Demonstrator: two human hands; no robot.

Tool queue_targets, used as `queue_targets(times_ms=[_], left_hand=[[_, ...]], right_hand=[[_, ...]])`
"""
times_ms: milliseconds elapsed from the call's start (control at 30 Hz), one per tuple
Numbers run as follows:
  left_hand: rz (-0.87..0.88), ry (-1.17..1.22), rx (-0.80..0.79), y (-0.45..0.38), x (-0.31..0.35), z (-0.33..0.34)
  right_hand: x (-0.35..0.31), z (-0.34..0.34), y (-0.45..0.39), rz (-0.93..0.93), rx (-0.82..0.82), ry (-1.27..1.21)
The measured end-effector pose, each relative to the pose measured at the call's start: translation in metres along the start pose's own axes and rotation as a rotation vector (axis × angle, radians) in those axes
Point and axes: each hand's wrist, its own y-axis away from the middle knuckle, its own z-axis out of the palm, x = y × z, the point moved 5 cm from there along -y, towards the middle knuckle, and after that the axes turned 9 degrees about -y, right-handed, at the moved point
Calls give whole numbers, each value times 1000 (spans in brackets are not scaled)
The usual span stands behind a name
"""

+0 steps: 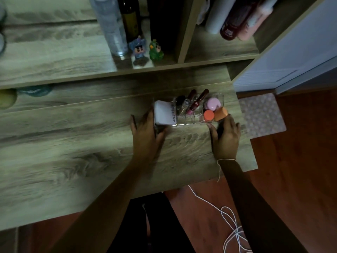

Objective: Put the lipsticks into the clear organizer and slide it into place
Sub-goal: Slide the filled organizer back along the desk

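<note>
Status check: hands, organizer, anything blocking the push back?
Left hand and right hand flat against the clear organizer, one at each end. Lipsticks already inside. No obstruction visible behind it.

Left hand (145, 132) motion-blurred; grip on the clear organizer (189, 123) unreadable (bottle tops (111, 8) cropped above)

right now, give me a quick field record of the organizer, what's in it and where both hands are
organizer: clear organizer on the wooden desk, near its right end
contents: dark red lipsticks, white box, pink sponge, orange sponges
left hand: left hand at the organizer's left end, against the white box
right hand: right hand at its right end
shelf: two small figurines, bottles
</note>
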Motion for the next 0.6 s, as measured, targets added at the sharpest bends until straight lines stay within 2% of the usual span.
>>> queue_targets(times_ms=[600], left_hand=[[8, -50, 33, -17, 11, 14]], right_hand=[[-4, 1, -27, 21, -91, -24]])
